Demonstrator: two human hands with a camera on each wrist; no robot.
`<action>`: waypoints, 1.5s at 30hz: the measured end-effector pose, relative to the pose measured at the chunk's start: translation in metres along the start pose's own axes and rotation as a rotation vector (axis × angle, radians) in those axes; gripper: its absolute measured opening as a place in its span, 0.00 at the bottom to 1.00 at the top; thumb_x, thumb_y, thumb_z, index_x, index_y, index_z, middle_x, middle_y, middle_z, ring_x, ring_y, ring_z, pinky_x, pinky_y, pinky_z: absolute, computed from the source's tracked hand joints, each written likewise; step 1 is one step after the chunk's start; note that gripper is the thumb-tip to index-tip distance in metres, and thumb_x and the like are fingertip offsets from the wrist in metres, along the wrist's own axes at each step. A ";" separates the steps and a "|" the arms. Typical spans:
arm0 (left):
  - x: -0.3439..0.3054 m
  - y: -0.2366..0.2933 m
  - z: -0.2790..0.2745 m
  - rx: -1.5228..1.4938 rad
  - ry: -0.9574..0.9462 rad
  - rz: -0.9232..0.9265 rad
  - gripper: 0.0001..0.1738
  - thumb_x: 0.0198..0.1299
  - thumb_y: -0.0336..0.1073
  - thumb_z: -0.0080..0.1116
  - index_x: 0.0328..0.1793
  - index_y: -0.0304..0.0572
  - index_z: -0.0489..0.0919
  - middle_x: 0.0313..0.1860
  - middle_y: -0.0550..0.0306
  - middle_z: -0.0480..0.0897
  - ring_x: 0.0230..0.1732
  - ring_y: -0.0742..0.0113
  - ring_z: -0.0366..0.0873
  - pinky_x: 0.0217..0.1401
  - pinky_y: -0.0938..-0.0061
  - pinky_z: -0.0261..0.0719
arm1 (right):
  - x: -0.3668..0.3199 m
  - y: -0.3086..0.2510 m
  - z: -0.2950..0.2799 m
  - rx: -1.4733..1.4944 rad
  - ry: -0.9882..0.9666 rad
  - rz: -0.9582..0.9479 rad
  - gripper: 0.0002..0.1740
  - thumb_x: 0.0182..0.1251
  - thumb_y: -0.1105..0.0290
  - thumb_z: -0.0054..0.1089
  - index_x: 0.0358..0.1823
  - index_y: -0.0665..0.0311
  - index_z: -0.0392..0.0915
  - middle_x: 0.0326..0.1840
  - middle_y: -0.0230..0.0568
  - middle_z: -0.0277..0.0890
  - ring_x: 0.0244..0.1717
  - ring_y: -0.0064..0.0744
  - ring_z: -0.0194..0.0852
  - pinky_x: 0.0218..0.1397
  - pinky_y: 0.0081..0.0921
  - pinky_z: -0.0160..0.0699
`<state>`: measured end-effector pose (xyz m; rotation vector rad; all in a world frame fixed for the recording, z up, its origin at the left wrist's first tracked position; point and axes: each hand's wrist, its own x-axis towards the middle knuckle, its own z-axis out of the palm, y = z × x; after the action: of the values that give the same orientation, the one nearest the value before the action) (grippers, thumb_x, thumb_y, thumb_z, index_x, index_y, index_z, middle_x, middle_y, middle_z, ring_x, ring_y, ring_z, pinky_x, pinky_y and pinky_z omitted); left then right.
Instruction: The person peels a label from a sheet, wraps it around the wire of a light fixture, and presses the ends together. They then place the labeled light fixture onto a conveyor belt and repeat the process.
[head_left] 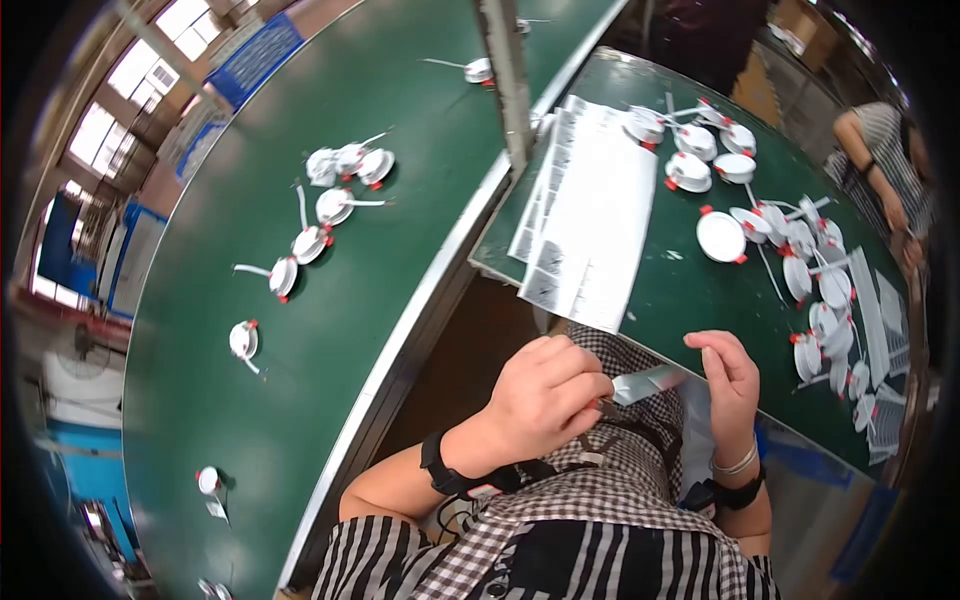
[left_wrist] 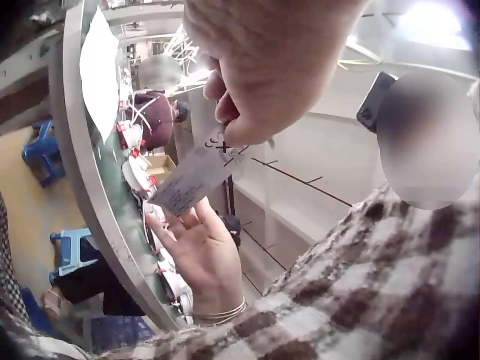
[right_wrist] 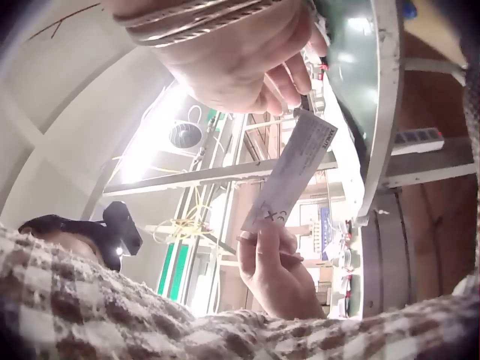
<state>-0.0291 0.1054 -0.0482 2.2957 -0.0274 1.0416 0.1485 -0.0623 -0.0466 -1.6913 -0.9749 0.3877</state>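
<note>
My left hand [head_left: 548, 395] pinches one end of a narrow silvery label [head_left: 648, 384] between thumb and fingers, above my lap. Small print and a CE mark show on the label [right_wrist: 289, 172] in the right wrist view. At its far end is my right hand [head_left: 733, 390], fingers loosely bent, with the label's edge close to the fingertips. In the left wrist view the right hand [left_wrist: 210, 259] shows its palm behind the label [left_wrist: 193, 176]. Printed white sheets [head_left: 600, 200] lie on the side table's near corner, beyond both hands.
Several round white lamp fittings with red clips [head_left: 722, 236] crowd the green side table [head_left: 690, 300]. More fittings [head_left: 335, 206] lie along the green belt [head_left: 400, 230] at left. A metal post [head_left: 505, 90] rises between them. Another person [head_left: 885, 170] is at far right.
</note>
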 end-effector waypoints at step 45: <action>-0.254 0.065 -0.346 0.982 1.583 -1.053 0.06 0.56 0.19 0.49 0.36 0.38 0.71 0.38 0.57 0.72 0.28 0.77 0.63 0.29 0.84 0.62 | 0.202 -0.112 0.616 -0.002 -0.858 -0.062 0.20 0.64 0.74 0.45 0.58 0.65 0.71 0.29 0.33 0.74 0.30 0.23 0.73 0.37 0.19 0.74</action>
<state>-0.4547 0.1824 -0.0148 0.9217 2.3184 1.9925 -0.1926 0.4951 -0.1194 -1.4869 -1.6276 1.1211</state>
